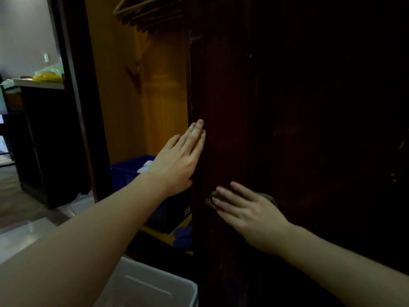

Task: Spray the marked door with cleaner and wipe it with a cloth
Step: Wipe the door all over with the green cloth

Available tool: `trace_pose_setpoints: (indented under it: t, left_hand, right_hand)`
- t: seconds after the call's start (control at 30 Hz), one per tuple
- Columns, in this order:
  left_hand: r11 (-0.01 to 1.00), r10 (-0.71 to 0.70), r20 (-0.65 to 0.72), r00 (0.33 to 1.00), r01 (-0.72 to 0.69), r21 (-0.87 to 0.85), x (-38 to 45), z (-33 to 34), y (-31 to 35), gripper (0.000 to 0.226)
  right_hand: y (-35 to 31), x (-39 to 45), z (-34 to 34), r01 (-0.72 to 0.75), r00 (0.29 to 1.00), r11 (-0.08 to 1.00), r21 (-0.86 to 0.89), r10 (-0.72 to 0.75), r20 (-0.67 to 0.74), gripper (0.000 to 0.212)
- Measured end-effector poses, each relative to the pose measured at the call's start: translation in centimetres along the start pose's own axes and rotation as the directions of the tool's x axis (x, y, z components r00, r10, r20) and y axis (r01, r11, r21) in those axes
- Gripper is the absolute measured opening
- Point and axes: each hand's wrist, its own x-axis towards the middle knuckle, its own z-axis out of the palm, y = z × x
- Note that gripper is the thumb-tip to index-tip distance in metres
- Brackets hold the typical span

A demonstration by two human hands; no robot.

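The dark wooden door (pixel 298 111) fills the right half of the view and stands open, its edge running down the middle. My left hand (pixel 179 160) lies flat with straight fingers against that edge. My right hand (pixel 245 209) presses a dull brown cloth (pixel 269 197) flat against the door face lower down; only the cloth's corners show beside my fingers. No spray bottle is in view.
Inside the wardrobe are yellow wooden walls (pixel 155 96), hangers (pixel 150 14) at the top and a blue crate (pixel 130 171) with white items. A white plastic bin (pixel 150 286) stands below my left arm. A counter with yellow bags (pixel 47 76) is at the far left.
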Motion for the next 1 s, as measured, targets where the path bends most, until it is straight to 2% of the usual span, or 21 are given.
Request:
trace_pose_setpoints:
  t: [0.03, 0.1, 0.23, 0.33, 0.43, 0.53, 0.63, 0.7, 0.87, 0.93, 1.0]
  left_hand:
    - [1.000, -0.006, 0.008, 1.000, 0.006, -0.004, -0.2, 0.3, 0.3, 0.123]
    - [0.999, -0.031, -0.002, 1.000, 0.031, -0.010, -0.3, 0.8, 0.8, 0.126]
    - [0.997, -0.069, -0.034, 0.997, 0.068, -0.037, -0.5, 1.2, 1.5, 0.123]
    - [0.996, -0.066, -0.070, 0.995, 0.062, -0.058, -0.7, 1.5, 2.0, 0.122]
    - [0.997, -0.051, -0.082, 0.995, 0.047, -0.055, -1.0, 2.1, 2.3, 0.119]
    - [0.999, -0.026, -0.060, 0.998, 0.024, -0.025, -1.5, 2.8, 2.7, 0.120]
    - [0.999, -0.027, -0.062, 0.998, 0.025, -0.033, -1.8, 3.1, 3.1, 0.119]
    - [0.999, -0.035, -0.086, 0.996, 0.031, -0.040, -1.9, 3.4, 3.2, 0.117]
    - [1.000, -0.017, -0.146, 0.989, 0.014, -0.021, -2.3, 4.2, 3.2, 0.115]
    - [1.000, -0.004, -0.161, 0.987, 0.001, -0.017, -2.7, 4.7, 3.4, 0.112]
    - [1.000, 0.003, -0.177, 0.984, -0.005, -0.009, -3.1, 5.6, 3.6, 0.109]
  right_hand:
    - [-0.6, -0.3, 0.3, 0.037, 0.999, 0.999, 0.016, -0.037, 0.037, 0.053]
    - [0.7, 0.5, -0.5, 0.046, 0.999, 0.999, 0.017, -0.046, 0.006, 0.054]
    - [7.7, 3.8, -5.0, -0.208, 0.965, 0.976, -0.061, 0.195, -0.178, 0.054]
    - [9.4, 4.1, -6.0, -0.287, 0.936, 0.954, -0.090, 0.259, -0.239, 0.053]
    - [5.6, 2.6, -3.4, -0.228, 0.954, 0.972, -0.065, 0.210, -0.212, 0.053]
    - [0.0, 0.3, 0.0, -0.087, 0.992, 0.996, 0.002, 0.087, -0.090, 0.052]
    - [-2.1, -0.5, 0.9, -0.001, 1.000, 0.999, 0.053, 0.000, 0.016, 0.054]
    - [-0.3, 0.4, -0.3, -0.026, 0.999, 0.999, 0.038, 0.026, -0.019, 0.056]
    - [6.2, 2.8, -4.0, -0.290, 0.934, 0.957, -0.021, 0.279, -0.223, 0.051]
    - [5.2, 2.6, -3.3, -0.313, 0.926, 0.949, -0.029, 0.298, -0.230, 0.051]
    - [1.9, 1.5, -1.0, -0.250, 0.950, 0.968, -0.020, 0.241, -0.200, 0.051]
